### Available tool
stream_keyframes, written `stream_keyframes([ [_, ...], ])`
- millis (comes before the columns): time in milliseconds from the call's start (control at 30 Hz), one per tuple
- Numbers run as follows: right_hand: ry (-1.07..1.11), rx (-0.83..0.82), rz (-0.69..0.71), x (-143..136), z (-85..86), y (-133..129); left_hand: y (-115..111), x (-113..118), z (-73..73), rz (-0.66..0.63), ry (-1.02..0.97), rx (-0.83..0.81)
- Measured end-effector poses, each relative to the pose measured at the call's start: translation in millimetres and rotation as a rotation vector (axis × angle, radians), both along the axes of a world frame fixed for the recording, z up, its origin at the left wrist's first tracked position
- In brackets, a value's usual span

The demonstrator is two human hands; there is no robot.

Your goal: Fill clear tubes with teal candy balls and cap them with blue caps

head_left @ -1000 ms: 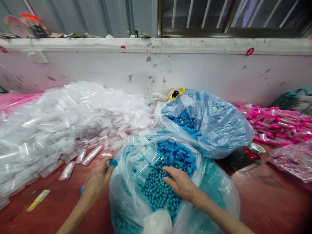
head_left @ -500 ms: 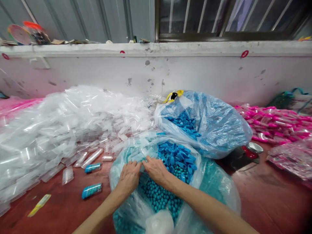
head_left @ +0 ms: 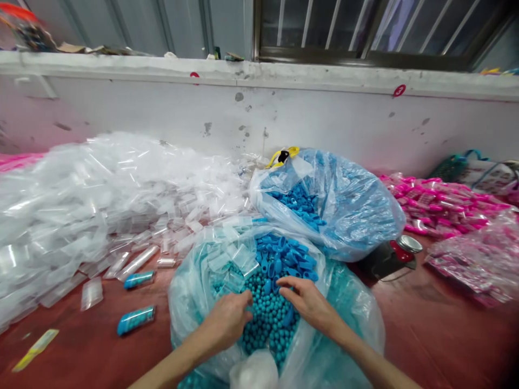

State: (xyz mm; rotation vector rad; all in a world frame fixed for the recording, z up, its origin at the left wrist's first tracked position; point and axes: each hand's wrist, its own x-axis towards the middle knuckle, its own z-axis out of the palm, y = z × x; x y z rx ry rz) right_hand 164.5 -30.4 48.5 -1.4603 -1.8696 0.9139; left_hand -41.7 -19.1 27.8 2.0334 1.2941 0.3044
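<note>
My left hand [head_left: 230,320] hovers over the near left part of an open clear plastic bag [head_left: 184,292], its fingers curled in; whether anything is between them is hidden. My right hand [head_left: 310,303] is over the bag's right side, fingers apart and nothing visible in them. Between the hands lie many small round teal beads [head_left: 267,319]. Blue plastic caps [head_left: 279,256] with open ends are heaped at the back of the bag, just beyond my right fingertips. Flat clear sleeves [head_left: 237,259] lie on the beads at the back left, beyond my left hand.
A large pile of clear sleeves [head_left: 101,189] covers the left of the red table [head_left: 430,335]. Two filled blue tubes [head_left: 137,320] lie nearer. Behind stands a bag of blue parts [head_left: 357,200]. On the right are a dark container with a silver lid [head_left: 408,244] and pink packs [head_left: 446,202].
My hands were together at the clear sleeves; they have drawn apart and come nearer, the right one moving rightward. The view has shifted slightly right.
</note>
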Motion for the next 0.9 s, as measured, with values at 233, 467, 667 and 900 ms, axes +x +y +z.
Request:
stream_keyframes([
  [233, 0.017, 0.002, -0.158, 32, 2.5, 6, 11, 59, -25.8, -0.020, 0.089, -0.086],
  [467, -0.138, 0.109, -0.115, 44, -6.1, 6, 41, 73, -38.2, 0.056, -0.300, -0.407],
  [667, -0.635, 0.126, -0.023, 38, 9.8, -3, 37, 55, -38.6, 0.152, -0.582, -0.749],
  [900, -0.981, 0.113, 0.008, -6, -12.0, -5, 34, 45, -30.5, 0.263, -0.760, -0.858],
])
